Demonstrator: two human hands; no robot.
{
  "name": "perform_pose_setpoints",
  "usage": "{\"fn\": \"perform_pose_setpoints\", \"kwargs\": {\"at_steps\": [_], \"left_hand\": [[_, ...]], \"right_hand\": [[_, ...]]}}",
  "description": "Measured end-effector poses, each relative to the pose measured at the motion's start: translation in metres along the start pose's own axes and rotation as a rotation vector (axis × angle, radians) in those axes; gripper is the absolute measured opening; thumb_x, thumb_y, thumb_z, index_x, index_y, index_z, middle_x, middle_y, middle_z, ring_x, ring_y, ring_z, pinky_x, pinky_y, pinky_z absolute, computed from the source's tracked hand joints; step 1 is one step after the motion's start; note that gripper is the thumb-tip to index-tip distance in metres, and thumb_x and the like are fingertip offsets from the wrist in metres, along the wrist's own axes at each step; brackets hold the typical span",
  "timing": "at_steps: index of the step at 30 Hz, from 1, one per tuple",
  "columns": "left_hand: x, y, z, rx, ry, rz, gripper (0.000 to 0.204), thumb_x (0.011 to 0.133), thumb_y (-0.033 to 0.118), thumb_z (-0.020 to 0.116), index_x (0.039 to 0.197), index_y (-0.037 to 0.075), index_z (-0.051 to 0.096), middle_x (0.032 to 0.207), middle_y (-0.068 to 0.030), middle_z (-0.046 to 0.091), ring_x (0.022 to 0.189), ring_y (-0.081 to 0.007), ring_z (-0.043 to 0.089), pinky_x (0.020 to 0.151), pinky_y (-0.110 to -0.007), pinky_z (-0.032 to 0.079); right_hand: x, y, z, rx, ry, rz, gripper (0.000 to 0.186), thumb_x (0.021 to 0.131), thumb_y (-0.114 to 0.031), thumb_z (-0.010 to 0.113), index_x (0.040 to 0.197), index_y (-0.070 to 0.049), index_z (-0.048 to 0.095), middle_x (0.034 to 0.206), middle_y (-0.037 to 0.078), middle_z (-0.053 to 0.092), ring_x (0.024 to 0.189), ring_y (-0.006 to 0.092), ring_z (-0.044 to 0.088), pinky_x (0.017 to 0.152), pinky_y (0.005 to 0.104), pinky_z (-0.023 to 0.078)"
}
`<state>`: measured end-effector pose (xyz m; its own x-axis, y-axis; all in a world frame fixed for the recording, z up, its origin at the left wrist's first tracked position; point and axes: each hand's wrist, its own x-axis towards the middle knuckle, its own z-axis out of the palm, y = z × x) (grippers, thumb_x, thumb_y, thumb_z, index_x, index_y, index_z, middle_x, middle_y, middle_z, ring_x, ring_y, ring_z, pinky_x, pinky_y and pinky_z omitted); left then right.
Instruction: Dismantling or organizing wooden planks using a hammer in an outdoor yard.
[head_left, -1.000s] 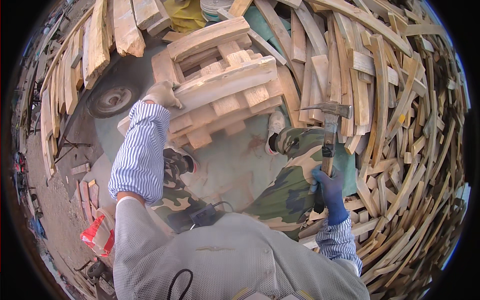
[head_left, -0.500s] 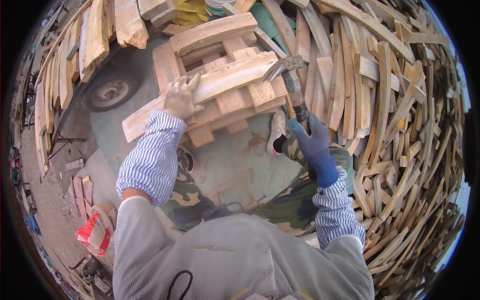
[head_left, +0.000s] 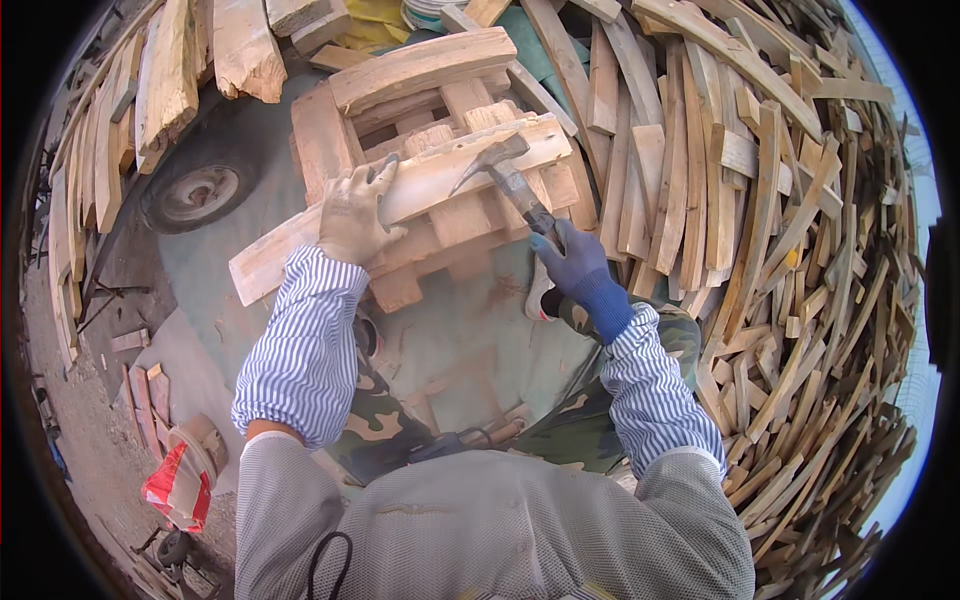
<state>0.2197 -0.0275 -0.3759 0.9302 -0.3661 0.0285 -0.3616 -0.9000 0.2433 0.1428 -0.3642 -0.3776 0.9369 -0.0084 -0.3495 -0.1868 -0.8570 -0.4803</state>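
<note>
My left hand (head_left: 355, 215), in a pale glove, spans a long pale plank (head_left: 270, 262), gripping it with spread fingers and thumb. The plank lies slanted across a stack of short wooden blocks and boards (head_left: 420, 75). My right hand (head_left: 582, 262), in a dark blue glove, is closed on the handle of a claw hammer (head_left: 508, 175). The hammer head is over the plank, just right of my left fingers; whether it touches cannot be told.
Loose timber (head_left: 760, 330) is heaped all along the right. More boards (head_left: 170, 70) lie at top left above a wheel (head_left: 200, 190). A red-and-white bag (head_left: 175, 485) by a bucket (head_left: 200, 440) is at lower left. My feet (head_left: 540, 295) are below the stack.
The hammer has swung from upright at the right, inward and up onto the plank beside my left hand. My left hand has shifted rightward along the plank and spread its fingers.
</note>
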Motion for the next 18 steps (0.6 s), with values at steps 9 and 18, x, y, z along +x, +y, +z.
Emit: {"fn": "perform_pose_setpoints", "kwargs": {"at_steps": [9, 18], "left_hand": [[0.013, 0.003, 0.002, -0.011, 0.02, 0.02, 0.099, 0.063, 0.038, 0.089, 0.15, 0.012, 0.049, 0.128, -0.0134, 0.059, 0.123, -0.0314, 0.052, 0.107, -0.045, 0.04], [-0.001, 0.0, -0.002, -0.034, 0.024, 0.012, 0.1, 0.063, 0.037, 0.089, 0.15, 0.011, 0.049, 0.127, -0.0127, 0.059, 0.121, -0.0317, 0.053, 0.107, -0.046, 0.041]], "right_hand": [[0.019, 0.035, -0.007, -0.036, 0.135, 0.028, 0.047, 0.098, -0.052, 0.059, 0.099, -0.005, 0.058, 0.086, 0.021, 0.069, 0.086, 0.0422, 0.067, 0.078, 0.0521, 0.05], [0.001, -0.007, -0.03, -0.067, 0.027, -0.262, 0.053, 0.096, -0.056, 0.059, 0.094, -0.003, 0.059, 0.088, 0.023, 0.069, 0.088, 0.0405, 0.069, 0.076, 0.0503, 0.051]]}}
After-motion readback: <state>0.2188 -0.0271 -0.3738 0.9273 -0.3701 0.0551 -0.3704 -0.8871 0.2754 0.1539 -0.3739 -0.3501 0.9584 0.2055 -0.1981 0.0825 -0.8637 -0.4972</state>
